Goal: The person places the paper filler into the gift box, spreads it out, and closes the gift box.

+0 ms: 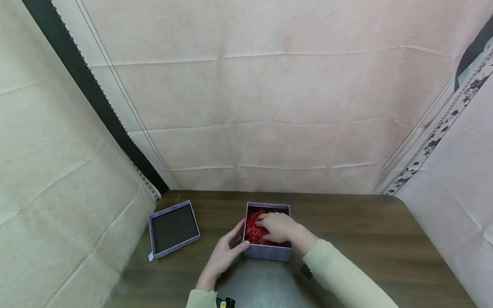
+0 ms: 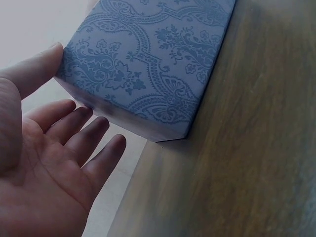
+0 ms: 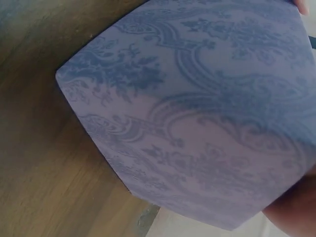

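Note:
A lidless box (image 1: pixel 268 253) with a blue-and-lilac floral pattern stands on the table, lined dark inside. Red shredded paper (image 1: pixel 254 231) fills much of it. My left hand (image 1: pixel 225 253) rests against the box's left side, its thumb by the near corner. In the left wrist view, the fingers (image 2: pixel 101 148) are loosely extended beside the patterned wall. My right hand (image 1: pixel 280 226) reaches over the near right corner into the box, fingers down in the red shreds. Its fingertips are hidden, so I cannot tell if they grip any paper. The right wrist view mostly shows the patterned outer walls (image 3: pixel 197 108).
The box's lid (image 1: pixel 175 229) lies to the left on the wooden table (image 1: pixel 346 231), its dark inner side up, with a small white tab at its near left corner. Pale cloth (image 1: pixel 269 94) hangs behind the table and on both sides.

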`<state>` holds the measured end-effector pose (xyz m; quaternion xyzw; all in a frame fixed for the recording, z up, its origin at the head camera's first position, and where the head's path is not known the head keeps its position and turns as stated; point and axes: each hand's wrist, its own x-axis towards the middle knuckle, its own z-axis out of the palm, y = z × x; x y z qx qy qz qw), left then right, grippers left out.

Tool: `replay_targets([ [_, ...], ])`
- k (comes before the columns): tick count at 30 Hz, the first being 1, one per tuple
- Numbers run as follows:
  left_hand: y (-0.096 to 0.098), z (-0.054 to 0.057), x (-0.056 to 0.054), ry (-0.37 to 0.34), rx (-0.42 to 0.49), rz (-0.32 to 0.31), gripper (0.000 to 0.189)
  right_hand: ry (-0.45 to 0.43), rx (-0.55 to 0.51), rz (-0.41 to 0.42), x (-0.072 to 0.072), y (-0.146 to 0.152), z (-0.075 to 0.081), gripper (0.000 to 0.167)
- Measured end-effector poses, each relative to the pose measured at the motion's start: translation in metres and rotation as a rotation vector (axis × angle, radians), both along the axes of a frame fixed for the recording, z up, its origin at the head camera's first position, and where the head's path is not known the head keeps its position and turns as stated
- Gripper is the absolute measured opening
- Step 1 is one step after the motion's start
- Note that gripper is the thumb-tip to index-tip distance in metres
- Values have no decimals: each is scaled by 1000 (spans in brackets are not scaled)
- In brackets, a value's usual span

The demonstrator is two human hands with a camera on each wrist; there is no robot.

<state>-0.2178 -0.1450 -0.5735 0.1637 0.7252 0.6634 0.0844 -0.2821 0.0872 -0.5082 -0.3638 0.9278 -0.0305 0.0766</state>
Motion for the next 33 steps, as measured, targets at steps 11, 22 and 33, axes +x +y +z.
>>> replay_targets([
  [11,0,0,-1,0,6,-4,70,-75,-127,28,1,15,26,63],
  [22,0,1,-1,11,-18,13,71,-80,-190,46,4,33,41,52],
  [33,1,-1,0,10,-26,19,70,-29,-76,79,7,23,17,31],
])
